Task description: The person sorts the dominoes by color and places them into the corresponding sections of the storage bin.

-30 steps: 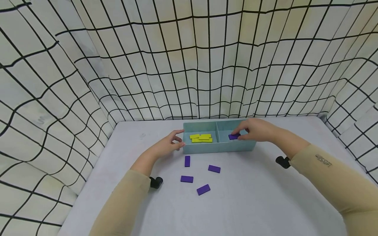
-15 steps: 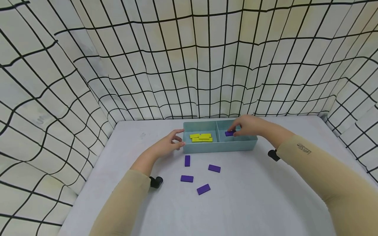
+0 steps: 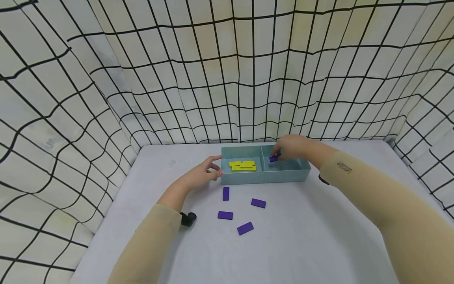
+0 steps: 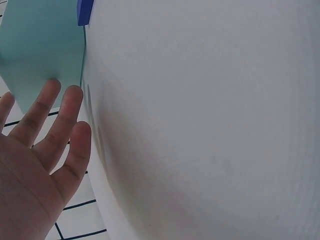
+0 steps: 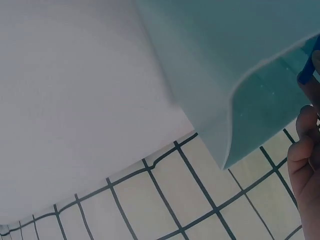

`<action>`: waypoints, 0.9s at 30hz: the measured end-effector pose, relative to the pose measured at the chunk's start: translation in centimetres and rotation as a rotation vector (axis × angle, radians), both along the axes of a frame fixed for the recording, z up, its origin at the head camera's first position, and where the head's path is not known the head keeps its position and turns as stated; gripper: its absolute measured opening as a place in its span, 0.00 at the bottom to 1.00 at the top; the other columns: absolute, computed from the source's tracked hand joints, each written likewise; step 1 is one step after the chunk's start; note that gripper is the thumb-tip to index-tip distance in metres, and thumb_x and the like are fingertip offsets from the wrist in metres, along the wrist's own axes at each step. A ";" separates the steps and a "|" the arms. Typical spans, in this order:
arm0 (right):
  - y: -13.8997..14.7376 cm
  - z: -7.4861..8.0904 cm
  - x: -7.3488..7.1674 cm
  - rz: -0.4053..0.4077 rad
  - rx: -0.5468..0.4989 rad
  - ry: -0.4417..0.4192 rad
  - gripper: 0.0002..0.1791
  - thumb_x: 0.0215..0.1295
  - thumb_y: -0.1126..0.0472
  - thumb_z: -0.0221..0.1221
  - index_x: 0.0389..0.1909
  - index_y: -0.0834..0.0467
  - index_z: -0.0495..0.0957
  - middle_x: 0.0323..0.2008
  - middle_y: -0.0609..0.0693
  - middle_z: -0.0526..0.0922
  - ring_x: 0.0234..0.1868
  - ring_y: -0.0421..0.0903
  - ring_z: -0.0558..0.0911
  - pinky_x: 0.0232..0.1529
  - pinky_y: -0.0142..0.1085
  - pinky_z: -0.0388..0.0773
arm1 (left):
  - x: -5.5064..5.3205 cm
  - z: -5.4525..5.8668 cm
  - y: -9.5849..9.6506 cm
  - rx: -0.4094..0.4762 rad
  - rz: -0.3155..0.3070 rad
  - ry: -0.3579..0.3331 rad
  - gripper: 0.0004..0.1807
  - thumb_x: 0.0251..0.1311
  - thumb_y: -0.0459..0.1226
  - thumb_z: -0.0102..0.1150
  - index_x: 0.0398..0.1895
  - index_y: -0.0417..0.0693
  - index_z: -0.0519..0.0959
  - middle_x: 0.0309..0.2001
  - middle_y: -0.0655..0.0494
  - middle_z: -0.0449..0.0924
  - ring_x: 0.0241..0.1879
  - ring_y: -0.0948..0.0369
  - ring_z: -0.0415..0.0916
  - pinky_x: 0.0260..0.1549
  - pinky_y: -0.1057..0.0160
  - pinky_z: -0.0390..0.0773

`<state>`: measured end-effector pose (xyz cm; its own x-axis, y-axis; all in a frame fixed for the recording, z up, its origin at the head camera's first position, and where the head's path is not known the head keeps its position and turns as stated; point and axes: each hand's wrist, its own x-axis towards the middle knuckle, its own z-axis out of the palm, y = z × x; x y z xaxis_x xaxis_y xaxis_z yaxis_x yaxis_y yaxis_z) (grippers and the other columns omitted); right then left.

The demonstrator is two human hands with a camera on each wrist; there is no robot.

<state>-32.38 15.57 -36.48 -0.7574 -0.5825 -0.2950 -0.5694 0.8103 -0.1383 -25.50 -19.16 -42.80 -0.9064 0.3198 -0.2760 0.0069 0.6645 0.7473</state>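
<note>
A light teal box [image 3: 264, 178] with two compartments stands at the table's far side. In its right compartment my right hand [image 3: 291, 146] pinches a purple rectangular tile [image 3: 274, 159] close to the divider. The right wrist view catches that tile [image 5: 306, 70] at its edge, between the fingers. My left hand [image 3: 202, 173] rests against the box's left end, fingers spread and loosely bent. In the left wrist view its fingertips [image 4: 52, 86] overlap the box wall. Several yellow tiles [image 3: 244, 168] lie in the left compartment.
In front of the box, several purple tiles lie scattered on the white table [image 3: 291, 236], including one tile [image 3: 226, 193] near the left hand and another [image 3: 245, 228] nearest the viewer. White walls with black netting [image 3: 248, 79] enclose the table's back and sides.
My right hand has moved left and slightly farther back inside the right compartment, carrying the purple tile toward the divider. The left hand has stayed at the box's left end.
</note>
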 end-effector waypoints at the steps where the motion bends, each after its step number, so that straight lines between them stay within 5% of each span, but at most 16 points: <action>1: -0.1 0.0 -0.1 0.003 0.012 0.002 0.15 0.64 0.58 0.66 0.51 0.45 0.85 0.49 0.45 0.84 0.54 0.48 0.79 0.58 0.50 0.73 | 0.0 0.0 0.0 0.000 -0.001 0.000 0.39 0.67 0.54 0.58 0.76 0.75 0.51 0.62 0.53 0.71 0.51 0.58 0.79 0.59 0.45 0.68; 10: -0.8 -1.7 -1.0 0.090 0.098 0.057 0.11 0.63 0.56 0.67 0.47 0.47 0.86 0.43 0.44 0.85 0.48 0.47 0.81 0.53 0.47 0.76 | -0.1 0.0 0.0 -0.001 -0.001 -0.002 0.39 0.66 0.55 0.59 0.76 0.74 0.51 0.62 0.53 0.72 0.50 0.57 0.79 0.59 0.46 0.69; 27: -1.4 -3.2 -1.3 0.156 0.129 0.129 0.16 0.60 0.62 0.68 0.50 0.50 0.85 0.47 0.47 0.85 0.51 0.49 0.82 0.55 0.46 0.76 | 0.2 0.2 0.1 -0.012 0.013 -0.010 0.39 0.66 0.55 0.58 0.77 0.74 0.51 0.62 0.54 0.71 0.52 0.57 0.78 0.59 0.46 0.69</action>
<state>-33.69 14.16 -39.72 -0.6977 -0.6588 -0.2814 -0.6950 0.7177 0.0429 -25.30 -19.03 -42.58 -0.9076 0.3045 -0.2889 -0.0092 0.6737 0.7389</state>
